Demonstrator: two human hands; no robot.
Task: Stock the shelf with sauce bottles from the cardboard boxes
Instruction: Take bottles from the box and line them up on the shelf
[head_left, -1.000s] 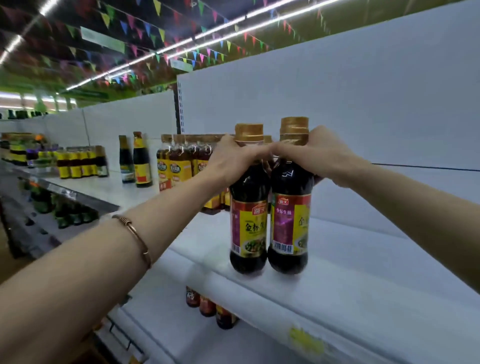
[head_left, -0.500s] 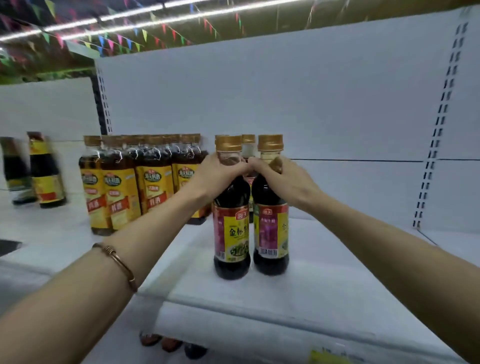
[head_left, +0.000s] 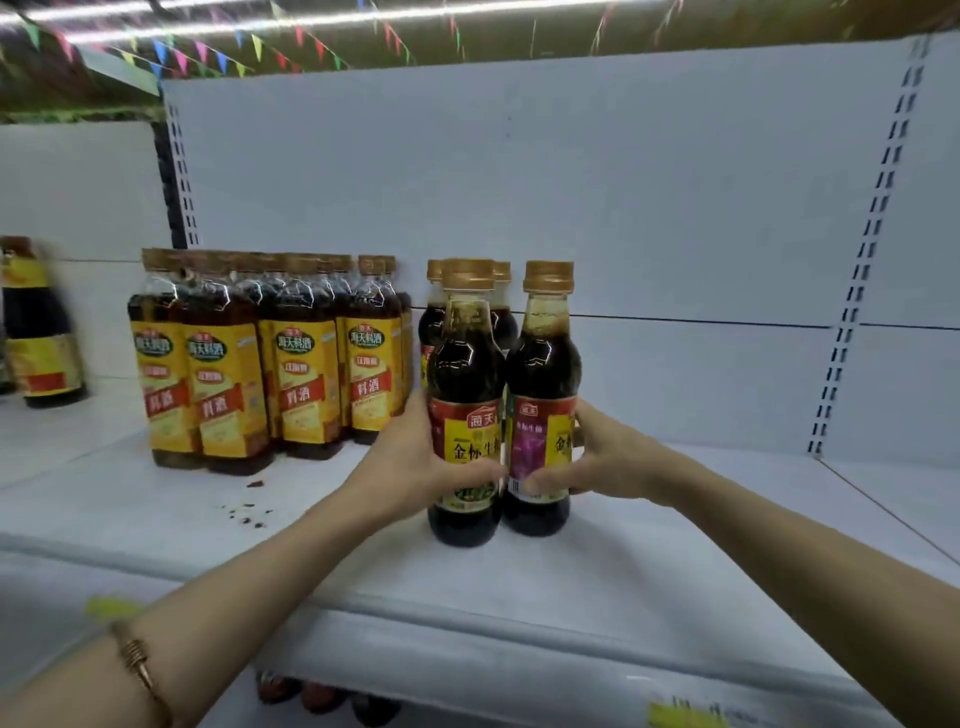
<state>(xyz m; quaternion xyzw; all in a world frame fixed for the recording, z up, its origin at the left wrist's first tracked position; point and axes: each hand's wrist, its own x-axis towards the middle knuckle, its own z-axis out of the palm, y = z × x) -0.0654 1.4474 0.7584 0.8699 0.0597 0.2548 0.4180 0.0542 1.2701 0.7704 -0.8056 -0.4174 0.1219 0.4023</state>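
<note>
Left hand (head_left: 410, 462) and right hand (head_left: 597, 457) clamped round two upright bottles (head_left: 462, 395) on shelf (head_left: 519, 587), dark sauce inside. Labels reading 海天, perhaps 金标生抽; 料酒 pack (head_left: 270, 358) beside.

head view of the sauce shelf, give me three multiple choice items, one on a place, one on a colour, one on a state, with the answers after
1. Where do the yellow-label bottles stand relative to the two held bottles?
A. to their left
B. to their right
C. on the shelf below

2. What colour are the caps of the two held bottles?
A. red
B. gold
C. white

3. How does the left hand meet the left front bottle?
A. it hovers clear of it
B. it pinches the cap
C. it wraps the label area of the body

Answers: 1 A, the group stands left on the same white shelf. 2 B, both caps look gold. 3 C, its fingers curl round the label, as the right hand does on the right front bottle.
</note>
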